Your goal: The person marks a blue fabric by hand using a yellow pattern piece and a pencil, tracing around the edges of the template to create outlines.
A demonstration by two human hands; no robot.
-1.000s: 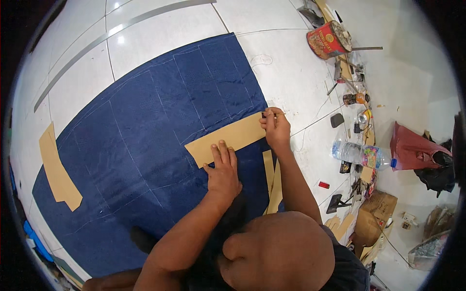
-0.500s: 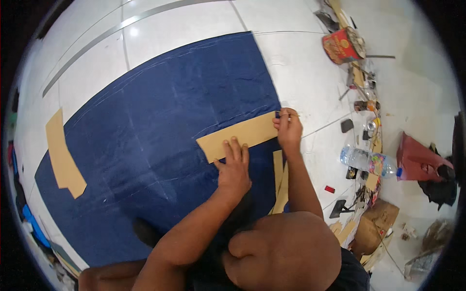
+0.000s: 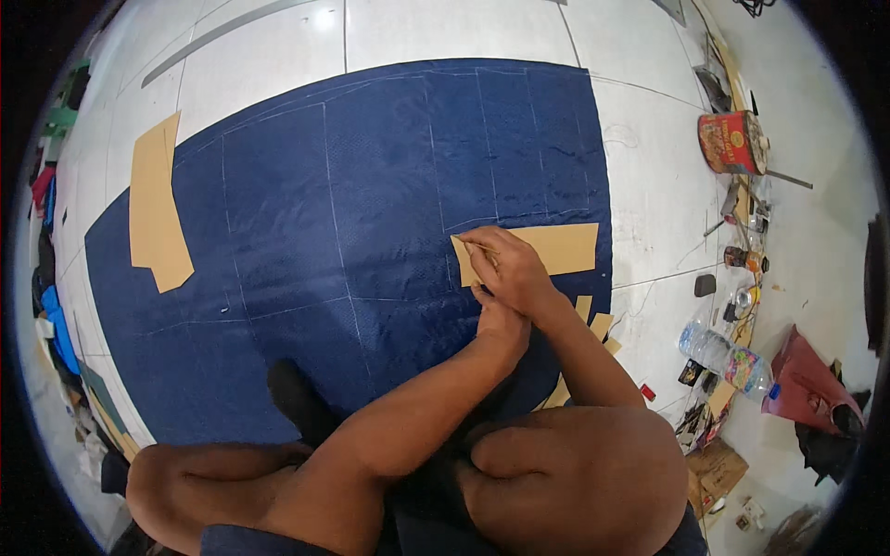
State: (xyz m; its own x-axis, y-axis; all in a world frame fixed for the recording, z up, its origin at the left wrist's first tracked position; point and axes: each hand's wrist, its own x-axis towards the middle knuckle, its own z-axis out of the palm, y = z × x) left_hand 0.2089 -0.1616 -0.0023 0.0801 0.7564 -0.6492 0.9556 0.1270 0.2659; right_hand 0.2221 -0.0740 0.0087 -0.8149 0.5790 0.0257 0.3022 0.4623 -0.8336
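Dark blue cloth [image 3: 278, 204] marked with pale lines lies spread in front of me. A long tan card pattern piece [image 3: 570, 246] rests on it at the right. My right hand [image 3: 514, 269] pinches a thin, yellowish, pen-like stick [image 3: 480, 246], its tip by the card's upper left corner. My left hand [image 3: 503, 329] lies just below, partly under the right, with its thumb stretched out at the card's lower edge; its other fingers are mostly hidden. Another tan card piece [image 3: 158, 208], with a stepped lower end, overlaps the cloth's left edge.
Narrow tan card strips [image 3: 582, 310] lie by my right knee. Along the right stand a red tin [image 3: 728, 142], a plastic bottle [image 3: 718, 352] and a maroon bag-like thing [image 3: 802, 380], among small tools and scraps. A long metal strip [image 3: 218, 37] lies beyond the cloth.
My right hand has moved from the card's right end to its left end, crossing over my left hand. The left fingers, spread on the card before, are now mostly covered. The view has shifted.
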